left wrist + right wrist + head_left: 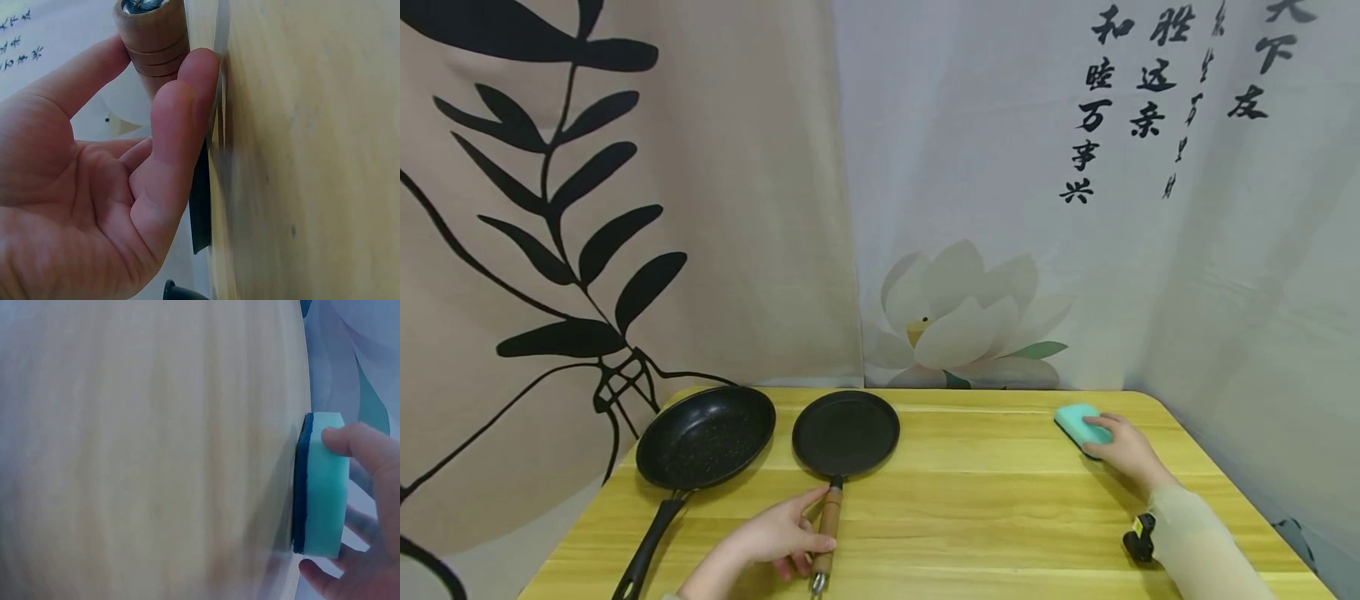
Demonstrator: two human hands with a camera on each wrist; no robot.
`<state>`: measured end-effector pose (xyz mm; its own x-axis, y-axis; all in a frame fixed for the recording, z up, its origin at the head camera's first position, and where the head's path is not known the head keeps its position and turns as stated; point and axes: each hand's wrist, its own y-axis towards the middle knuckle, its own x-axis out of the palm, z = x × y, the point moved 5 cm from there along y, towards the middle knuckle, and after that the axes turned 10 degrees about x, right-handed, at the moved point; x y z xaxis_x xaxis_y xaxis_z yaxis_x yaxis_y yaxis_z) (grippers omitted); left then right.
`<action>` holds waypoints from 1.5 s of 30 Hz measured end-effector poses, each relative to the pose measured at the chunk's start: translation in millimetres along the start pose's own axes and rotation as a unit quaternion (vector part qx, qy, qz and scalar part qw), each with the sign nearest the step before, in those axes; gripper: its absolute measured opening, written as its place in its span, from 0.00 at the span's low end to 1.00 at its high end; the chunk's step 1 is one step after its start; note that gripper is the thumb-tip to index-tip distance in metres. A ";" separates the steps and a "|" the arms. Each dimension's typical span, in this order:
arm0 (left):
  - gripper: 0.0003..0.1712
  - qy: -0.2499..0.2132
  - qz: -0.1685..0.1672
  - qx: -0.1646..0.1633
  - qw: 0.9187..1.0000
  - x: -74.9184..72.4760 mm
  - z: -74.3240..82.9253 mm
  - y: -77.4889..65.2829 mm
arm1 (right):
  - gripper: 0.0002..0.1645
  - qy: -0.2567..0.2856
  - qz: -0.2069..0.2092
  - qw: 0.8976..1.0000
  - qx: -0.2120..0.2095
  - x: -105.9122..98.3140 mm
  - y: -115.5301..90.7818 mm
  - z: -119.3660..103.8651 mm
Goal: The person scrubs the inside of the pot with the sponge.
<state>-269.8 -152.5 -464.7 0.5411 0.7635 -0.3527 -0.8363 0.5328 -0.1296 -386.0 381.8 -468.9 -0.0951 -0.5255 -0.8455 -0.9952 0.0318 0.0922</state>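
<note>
A flat black crepe pan (846,433) with a wooden handle (831,521) lies on the table, the handle toward me. My left hand (778,533) is at that handle, index finger pointing along it and thumb across it. In the left wrist view, the handle's end (150,37) sits between the thumb and the lower fingers, close to the tabletop. At the right, my right hand (1123,450) grips a turquoise sponge (1078,425) by its sides. The right wrist view shows the sponge's dark scouring layer (302,484) facing the table.
A deeper black frying pan (706,437) stands left of the crepe pan, its black handle (651,542) pointing toward the front left. The wooden table (970,500) reaches back to printed curtains (760,208). A small black device (1140,537) sits at the right wrist.
</note>
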 end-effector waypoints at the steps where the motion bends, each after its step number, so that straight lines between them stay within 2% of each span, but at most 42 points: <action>1: 0.52 0.000 0.000 0.001 1.000 0.0 -0.2 0.0 | 0.35 0.000 0.000 1.000 0.002 0.3 0.0 0.0; 11: 0.51 0.002 -0.001 0.004 1.000 1.9 -3.4 0.2 | 0.45 -0.017 -0.010 1.000 0.014 4.9 -1.0 0.8; 20: 0.51 0.009 -0.001 0.001 1.000 0.8 -3.2 1.2 | 0.41 -0.011 -0.008 1.000 0.007 4.3 -1.8 -3.5; 23: 0.51 0.006 -0.002 -0.001 1.000 0.2 -3.3 1.7 | 0.40 -0.007 -0.005 1.000 -0.006 4.2 -1.7 -9.2; 34: 0.51 -0.003 -0.001 0.009 1.000 -0.5 -4.7 1.8 | 0.37 -0.002 0.008 0.997 -0.078 9.2 1.2 -60.9; 45: 0.51 -0.006 -0.001 0.007 1.000 -1.1 -7.0 1.5 | 0.37 0.000 -0.012 0.992 -0.126 33.5 -1.7 -109.9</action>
<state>-272.4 -155.1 -471.0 0.5435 0.7665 -0.3422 -0.8341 0.5390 -0.1173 -385.2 270.7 -439.6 -0.0720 -0.5230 -0.8493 -0.9603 -0.1939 0.2008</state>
